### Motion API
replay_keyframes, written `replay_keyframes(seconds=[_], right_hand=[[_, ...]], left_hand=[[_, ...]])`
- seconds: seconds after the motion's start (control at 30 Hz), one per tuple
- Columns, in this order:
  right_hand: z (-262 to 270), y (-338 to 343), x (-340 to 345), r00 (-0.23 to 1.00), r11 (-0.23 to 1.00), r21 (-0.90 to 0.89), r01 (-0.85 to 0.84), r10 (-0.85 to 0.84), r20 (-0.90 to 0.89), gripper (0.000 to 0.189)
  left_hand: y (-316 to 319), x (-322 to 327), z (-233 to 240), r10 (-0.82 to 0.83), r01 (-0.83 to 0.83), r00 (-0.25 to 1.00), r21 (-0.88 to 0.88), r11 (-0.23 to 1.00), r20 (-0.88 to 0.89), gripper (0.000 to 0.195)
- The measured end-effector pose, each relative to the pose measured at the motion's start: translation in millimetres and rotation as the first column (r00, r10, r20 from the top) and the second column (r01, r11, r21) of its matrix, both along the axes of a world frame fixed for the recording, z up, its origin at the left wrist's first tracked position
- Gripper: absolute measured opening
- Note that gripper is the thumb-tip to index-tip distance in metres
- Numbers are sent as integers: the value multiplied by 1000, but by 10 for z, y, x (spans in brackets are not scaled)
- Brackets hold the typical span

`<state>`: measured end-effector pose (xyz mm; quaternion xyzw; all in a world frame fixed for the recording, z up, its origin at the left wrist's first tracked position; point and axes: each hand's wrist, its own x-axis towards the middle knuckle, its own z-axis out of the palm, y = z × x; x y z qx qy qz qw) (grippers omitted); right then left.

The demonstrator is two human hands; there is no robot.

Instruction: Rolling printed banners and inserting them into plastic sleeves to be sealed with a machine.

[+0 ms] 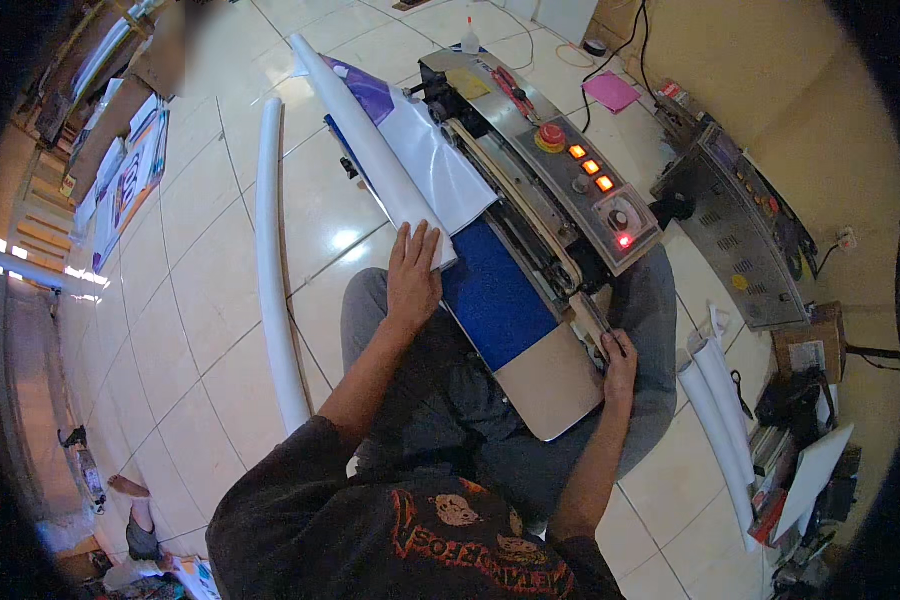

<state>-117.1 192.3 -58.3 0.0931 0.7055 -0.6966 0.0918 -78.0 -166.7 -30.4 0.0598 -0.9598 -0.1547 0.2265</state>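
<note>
My left hand (415, 281) lies with its fingers over the near end of a rolled white sheet (375, 150); the thumb side is hard to make out. From that roll a glossy white and purple sheet (450, 180) runs towards a continuous band sealer (555, 165), whose buttons are lit. My right hand (618, 356) grips a narrow strip or edge at the sealer's near end, beside the belt (525, 210). Under both lies the sealer's blue and bare metal conveyor bed (502, 300), reaching over my lap.
A long white roll (274, 262) lies on the tiled floor at left. A second sealer-like machine (742, 217) stands by the wall. White rolls (720, 427), scissors (741, 394) and stacked items lie at right. A person's foot (129, 486) shows at lower left.
</note>
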Motion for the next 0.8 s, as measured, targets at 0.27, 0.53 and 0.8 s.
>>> replay_keyframes(seconds=[0.27,0.53,0.8], right_hand=[[28,-27,17,997,997,-20,79,-79,-17,13],[-73,25,-13,1000,998,-54,11,-11,-5,12],[-52,35,-11,999,995,-96,-23,27,38,12]], left_hand=[[-97,-163,-32,242,-225,969,226,948,-51,69],[-374,-321,-17,233,-206,960,175,963,-154,67],[-624,-478,71,217,-180,961,206,962,-170,66]])
